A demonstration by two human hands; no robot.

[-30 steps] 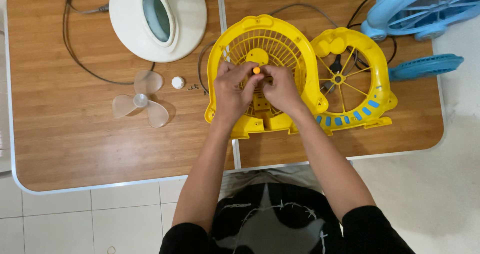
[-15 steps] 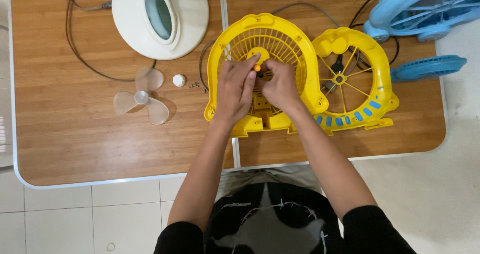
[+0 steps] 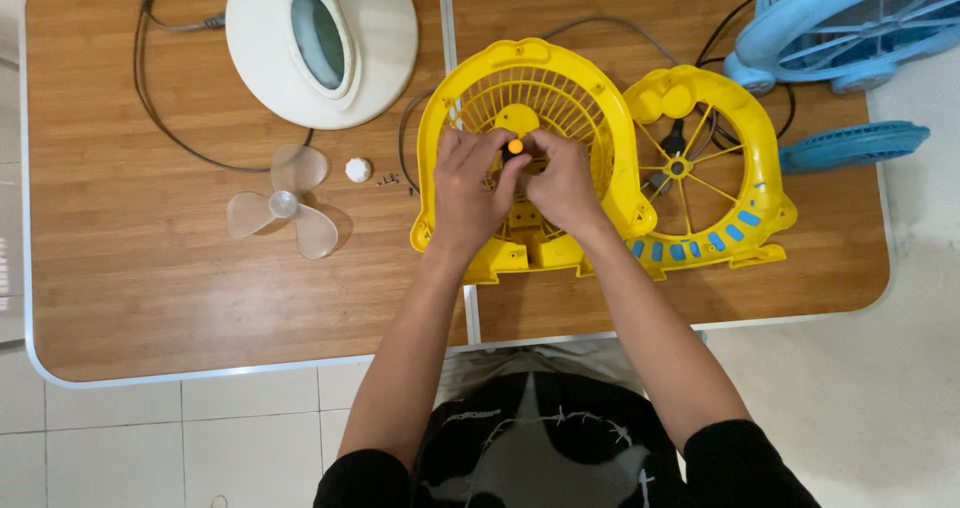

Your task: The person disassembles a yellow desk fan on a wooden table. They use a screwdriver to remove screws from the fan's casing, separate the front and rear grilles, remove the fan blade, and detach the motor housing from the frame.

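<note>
Hands [image 3: 515,183] back together, orange knob [image 3: 515,146] lower.

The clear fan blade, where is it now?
The clear fan blade lies on the table's left half, below the white fan base, beside a small white cap.

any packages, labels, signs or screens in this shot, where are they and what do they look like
No packages, signs or screens show.
Print on clothing: a pale grey star-like graphic on the person's black shirt, bottom centre; it also carries small lettering.
Blue marks: a curved row of small blue blocks along the lower rim of the right yellow fan housing, right of the person's right hand; whether they are stickers or moulded parts cannot be told.
</note>
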